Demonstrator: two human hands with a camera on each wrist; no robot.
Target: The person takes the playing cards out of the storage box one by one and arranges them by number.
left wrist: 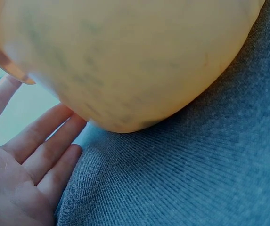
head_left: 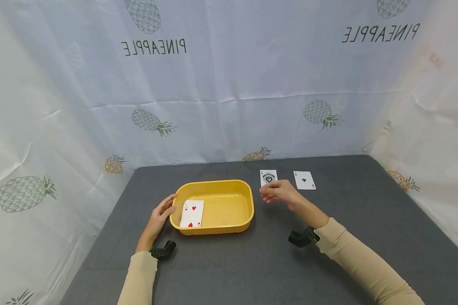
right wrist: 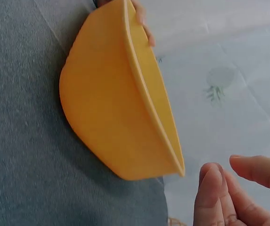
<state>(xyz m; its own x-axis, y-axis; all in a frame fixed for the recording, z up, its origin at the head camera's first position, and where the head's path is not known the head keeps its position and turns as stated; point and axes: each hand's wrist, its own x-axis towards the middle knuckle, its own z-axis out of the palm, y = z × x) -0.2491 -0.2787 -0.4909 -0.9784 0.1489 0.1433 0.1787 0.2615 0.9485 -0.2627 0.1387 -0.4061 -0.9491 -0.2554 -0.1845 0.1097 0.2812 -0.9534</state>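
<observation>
My left hand point(head_left: 161, 216) holds the left end of a yellow plastic tub point(head_left: 220, 231), its thumb over the rim. In the left wrist view, several fingers point(left wrist: 50, 148) stretch out against the tub's outer wall. Inside the tub, at its left end, lies a white playing card point(head_left: 192, 214) with red hearts. My right hand point(head_left: 281, 192) is to the right of the tub, overlapping the lower edge of a playing card with an ornate black emblem point(head_left: 269, 176). In the right wrist view its thumb and fingers are bent with a gap between them, holding nothing.
An ace of clubs point(head_left: 304, 180) lies face up on the dark grey cloth-covered table point(head_left: 229, 271), right of the emblem card. White curtains point(head_left: 229, 84) printed with pineapples hang behind and at both sides. Each wrist wears a black camera band point(head_left: 303, 237).
</observation>
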